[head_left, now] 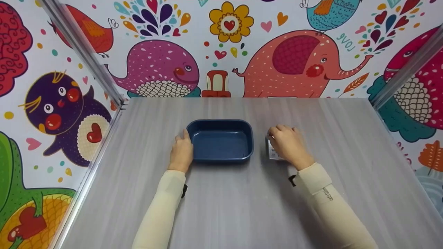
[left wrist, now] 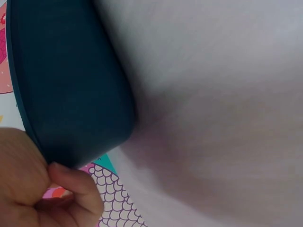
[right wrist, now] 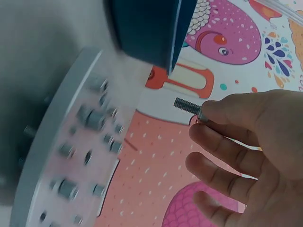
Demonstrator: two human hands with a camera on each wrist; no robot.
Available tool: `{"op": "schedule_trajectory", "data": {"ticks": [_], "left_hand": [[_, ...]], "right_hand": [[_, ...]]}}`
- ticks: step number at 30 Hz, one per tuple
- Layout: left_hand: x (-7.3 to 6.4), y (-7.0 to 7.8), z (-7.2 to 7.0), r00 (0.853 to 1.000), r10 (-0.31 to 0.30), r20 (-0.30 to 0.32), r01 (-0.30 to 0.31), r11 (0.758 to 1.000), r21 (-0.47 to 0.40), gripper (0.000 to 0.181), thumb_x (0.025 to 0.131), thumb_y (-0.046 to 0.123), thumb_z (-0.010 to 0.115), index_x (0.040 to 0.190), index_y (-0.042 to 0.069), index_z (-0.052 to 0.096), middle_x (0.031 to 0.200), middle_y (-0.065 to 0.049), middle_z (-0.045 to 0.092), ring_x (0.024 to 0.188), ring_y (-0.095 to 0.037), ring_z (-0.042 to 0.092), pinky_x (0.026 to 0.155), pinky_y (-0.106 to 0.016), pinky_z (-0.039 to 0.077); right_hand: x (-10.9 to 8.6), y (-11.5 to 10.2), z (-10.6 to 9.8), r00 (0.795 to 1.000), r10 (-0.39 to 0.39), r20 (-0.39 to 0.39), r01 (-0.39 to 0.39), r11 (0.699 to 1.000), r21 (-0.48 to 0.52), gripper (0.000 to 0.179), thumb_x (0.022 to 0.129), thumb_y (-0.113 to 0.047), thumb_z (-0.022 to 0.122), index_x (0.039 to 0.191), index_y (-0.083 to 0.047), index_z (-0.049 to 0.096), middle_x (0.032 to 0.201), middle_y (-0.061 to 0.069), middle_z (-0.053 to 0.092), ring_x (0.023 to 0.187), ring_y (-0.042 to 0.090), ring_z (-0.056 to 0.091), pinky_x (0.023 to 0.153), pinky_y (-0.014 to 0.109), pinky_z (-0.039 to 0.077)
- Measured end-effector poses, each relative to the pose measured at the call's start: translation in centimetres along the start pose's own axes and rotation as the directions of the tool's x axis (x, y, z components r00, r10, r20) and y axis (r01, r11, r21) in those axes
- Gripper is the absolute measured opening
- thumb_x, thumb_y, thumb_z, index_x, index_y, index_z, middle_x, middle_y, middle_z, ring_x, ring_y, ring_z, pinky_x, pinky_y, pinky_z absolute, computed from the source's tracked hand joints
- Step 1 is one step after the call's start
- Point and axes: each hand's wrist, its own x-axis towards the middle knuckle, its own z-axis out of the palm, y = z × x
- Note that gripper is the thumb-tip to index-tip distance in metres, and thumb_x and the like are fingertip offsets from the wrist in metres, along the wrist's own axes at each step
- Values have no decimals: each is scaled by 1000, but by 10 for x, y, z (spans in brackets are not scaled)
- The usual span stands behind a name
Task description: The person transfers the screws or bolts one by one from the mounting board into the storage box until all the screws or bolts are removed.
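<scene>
A dark blue rectangular tray (head_left: 221,147) lies on the table with nothing in it. My left hand (head_left: 181,152) holds its left end; in the left wrist view, curled fingers (left wrist: 78,189) meet the tray's corner. To the right of the tray, my right hand (head_left: 287,143) is above a small grey-edged board (head_left: 273,153) and hides most of it. Thumb and forefinger pinch a threaded metal bolt (right wrist: 187,106), its shank pointing away from the fingertips. The other fingers are loosely bent. Several metal fasteners (right wrist: 67,188) stand in the board's pale face.
The grey wood-grain table (head_left: 221,200) extends around the tray and board. Printed cartoon panels (head_left: 221,52) rise at the back and sides, with metal corner posts (head_left: 90,58) at left and right.
</scene>
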Motion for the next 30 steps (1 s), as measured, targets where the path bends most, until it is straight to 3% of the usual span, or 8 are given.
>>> {"op": "schedule_trajectory", "data": {"ticks": [12, 20, 25, 30], "left_hand": [[0, 2, -2, 999, 13, -38, -13, 1000, -20, 58, 99, 7, 61, 148, -11, 37, 119, -38, 53, 90, -48, 64, 75, -53, 56], [0, 2, -2, 998, 33, -55, -33, 999, -10, 52, 101, 4, 54, 147, -13, 37, 115, -38, 53, 89, -46, 64, 74, -50, 57], [0, 2, -2, 998, 42, -44, -42, 999, 21, 54, 100, 5, 57, 147, -13, 37, 115, -38, 54, 83, -43, 66, 70, -47, 58], [-1, 2, -2, 1000, 13, -18, -13, 1000, 2, 54, 102, 6, 54, 149, -11, 35, 118, -38, 52, 84, -44, 66, 71, -48, 58]], "right_hand": [[24, -33, 12, 999, -33, 26, 32, 998, 58, 9, 90, -8, 72, 98, -5, 73, 94, 10, 68, 87, 32, 65, 71, 50, 48], [30, -41, 30, 997, -74, 36, 72, 996, 52, 7, 91, -11, 71, 96, -6, 73, 91, 10, 66, 84, 31, 62, 68, 49, 47], [32, -44, 40, 995, -81, 56, 78, 996, 48, 5, 90, -11, 71, 92, -6, 72, 86, 10, 65, 79, 31, 60, 64, 47, 46], [30, -48, 49, 993, -99, 67, 97, 995, 28, 6, 88, -12, 72, 91, -7, 72, 85, 9, 64, 77, 30, 58, 64, 46, 45]]}}
